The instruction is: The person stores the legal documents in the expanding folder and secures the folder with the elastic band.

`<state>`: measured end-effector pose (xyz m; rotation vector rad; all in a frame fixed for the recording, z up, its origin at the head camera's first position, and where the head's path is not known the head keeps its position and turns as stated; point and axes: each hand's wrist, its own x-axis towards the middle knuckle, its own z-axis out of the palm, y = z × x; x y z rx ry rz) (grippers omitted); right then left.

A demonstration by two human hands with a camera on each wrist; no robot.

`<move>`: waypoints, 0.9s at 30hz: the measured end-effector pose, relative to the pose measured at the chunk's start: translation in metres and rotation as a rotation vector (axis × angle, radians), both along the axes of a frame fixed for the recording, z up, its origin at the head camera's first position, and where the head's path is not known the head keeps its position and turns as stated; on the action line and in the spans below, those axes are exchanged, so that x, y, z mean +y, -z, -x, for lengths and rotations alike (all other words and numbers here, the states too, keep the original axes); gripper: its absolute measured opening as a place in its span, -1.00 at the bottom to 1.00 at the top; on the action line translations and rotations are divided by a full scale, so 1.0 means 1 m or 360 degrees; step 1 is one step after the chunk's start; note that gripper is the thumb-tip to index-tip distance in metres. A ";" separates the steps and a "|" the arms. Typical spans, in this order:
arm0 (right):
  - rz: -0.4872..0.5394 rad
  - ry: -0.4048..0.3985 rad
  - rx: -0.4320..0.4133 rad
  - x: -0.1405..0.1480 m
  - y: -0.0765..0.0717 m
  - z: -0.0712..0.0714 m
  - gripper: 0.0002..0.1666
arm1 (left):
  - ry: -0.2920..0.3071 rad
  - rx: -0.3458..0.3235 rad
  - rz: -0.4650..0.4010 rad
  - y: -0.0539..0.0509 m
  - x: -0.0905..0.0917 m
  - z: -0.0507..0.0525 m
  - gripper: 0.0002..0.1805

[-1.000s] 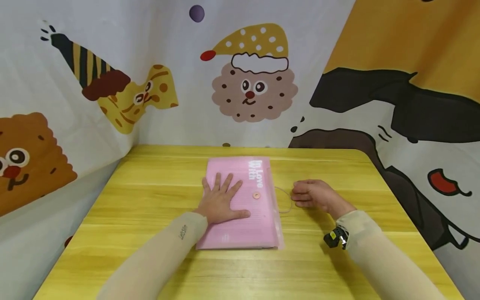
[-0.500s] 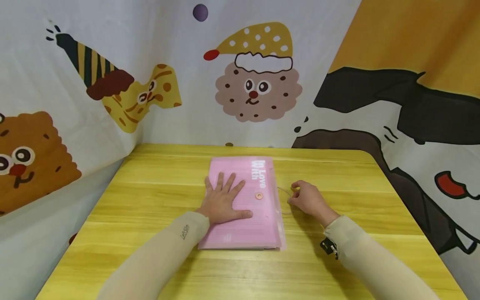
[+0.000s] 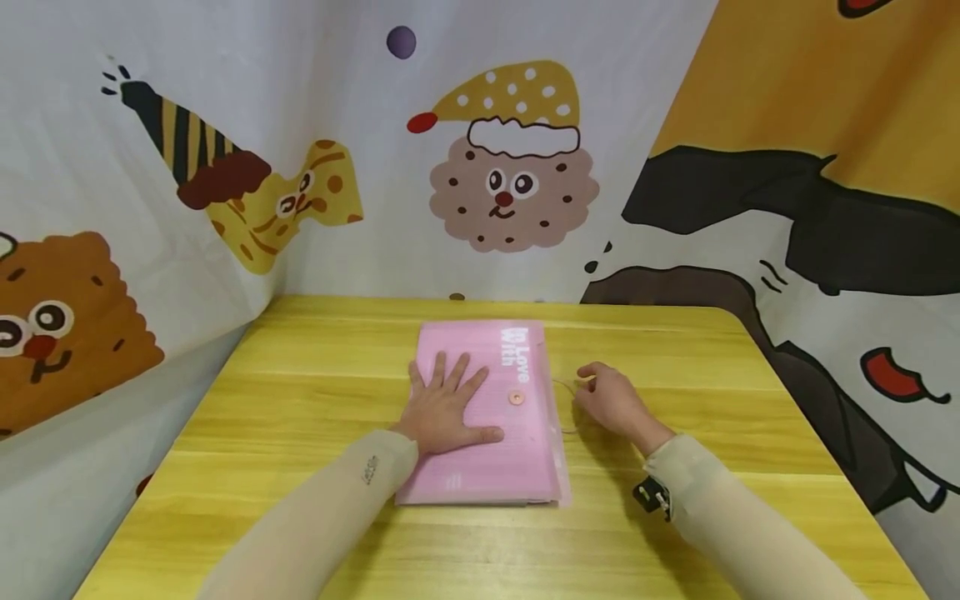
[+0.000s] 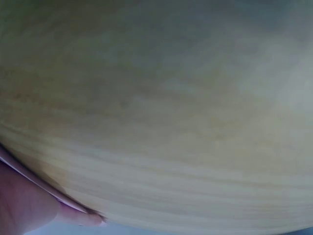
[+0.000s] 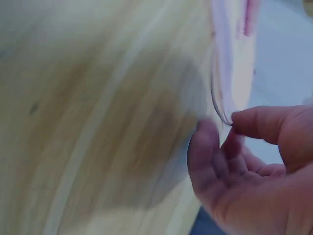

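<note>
A pink translucent document folder (image 3: 517, 467) lies flat on the table, with white lettering and a round button (image 3: 517, 398) near its right side. My left hand (image 3: 442, 417) rests on it with the fingers spread straight. From the folder's right edge runs a thin cord (image 3: 565, 382) in a loop. Just right of that edge, my right hand (image 3: 611, 400) pinches the cord between thumb and a finger. In the right wrist view the cord (image 5: 214, 93) reaches the thumb tip, while the other fingers stay bent. Little of my left hand (image 4: 29, 205) shows in the left wrist view.
The yellow wood-grain table (image 3: 300, 350) extends around the folder. Behind it and at both sides hangs a white curtain (image 3: 360, 250) with cartoon food prints. A small black device (image 3: 651, 497) is on my right wrist.
My right hand has moved left to the cord, and its thumb and finger have closed on it. My left hand stays put on the folder. The head view has shifted slightly.
</note>
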<state>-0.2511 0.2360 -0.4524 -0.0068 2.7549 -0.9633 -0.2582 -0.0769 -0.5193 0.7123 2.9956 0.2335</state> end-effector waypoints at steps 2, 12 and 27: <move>0.0319 0.0060 -0.0083 0.000 0.001 0.001 -0.40 | -0.0005 -0.0010 0.0007 0.001 0.000 -0.001 0.33; 0.1484 0.0265 -0.0869 0.028 0.003 0.000 -0.63 | -0.0007 -0.0001 0.0022 0.006 0.003 0.000 0.34; 0.1456 0.0036 -0.0961 0.032 0.008 -0.002 -0.62 | 0.0064 -0.0011 0.0068 0.003 -0.003 -0.001 0.37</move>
